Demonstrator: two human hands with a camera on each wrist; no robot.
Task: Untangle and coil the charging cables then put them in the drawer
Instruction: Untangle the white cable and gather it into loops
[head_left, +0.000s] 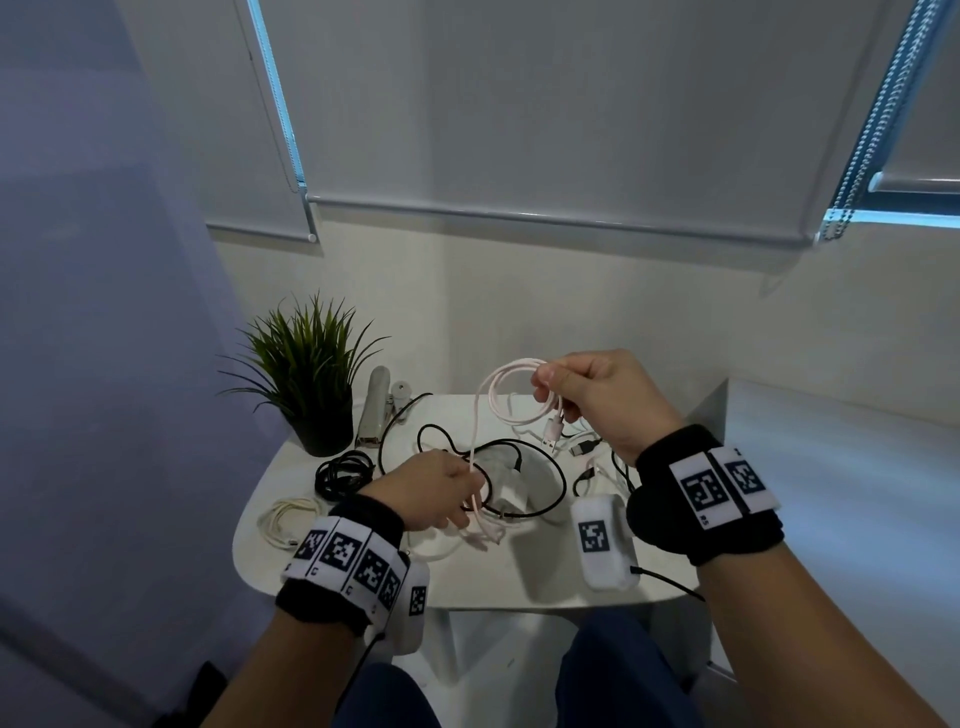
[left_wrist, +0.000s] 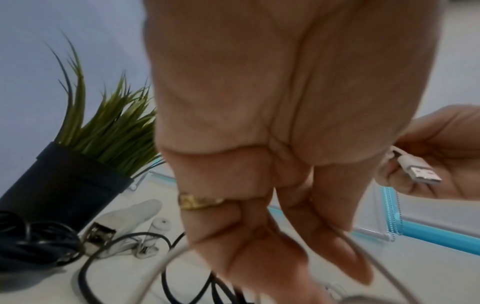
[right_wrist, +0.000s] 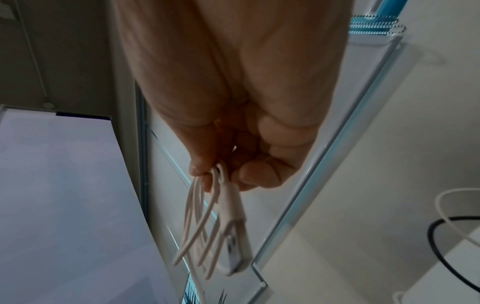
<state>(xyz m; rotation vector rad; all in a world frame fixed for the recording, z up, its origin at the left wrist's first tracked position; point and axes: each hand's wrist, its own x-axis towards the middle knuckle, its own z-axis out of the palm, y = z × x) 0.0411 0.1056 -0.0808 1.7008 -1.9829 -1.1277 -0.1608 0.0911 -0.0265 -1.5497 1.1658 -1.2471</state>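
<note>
A: Which step is in hand, if we go from the left side to the right?

B: I judge it is the coiling of one cable. The left hand (head_left: 434, 491) is low over the white table (head_left: 519, 582), fingers curled, and it pinches the free tail of the pink cable (head_left: 491, 395). In the left wrist view the strand passes under the fingertips (left_wrist: 262, 265) and bends away on both sides of them.

A: And the right hand?

B: The right hand (head_left: 605, 400) is higher, above the tangle. Its thumb and fingers are closed on a few finished loops; the loops stand out to the left of the fingertips, and the USB plug (head_left: 551, 434) hangs just below them. The right wrist view shows the same: loops and plug come out between thumb and forefinger.

A: What does the next move call for?

B: I think the left hand must feed the tail up, free of the black cable (head_left: 524, 486) lying under it, so that the right hand can add one more loop. The tail could catch there.

A: Where are the other cables?

B: A coiled white cable (head_left: 285, 519) and a black bundle (head_left: 343, 473) lie left of the left hand. I see no drawer.
</note>
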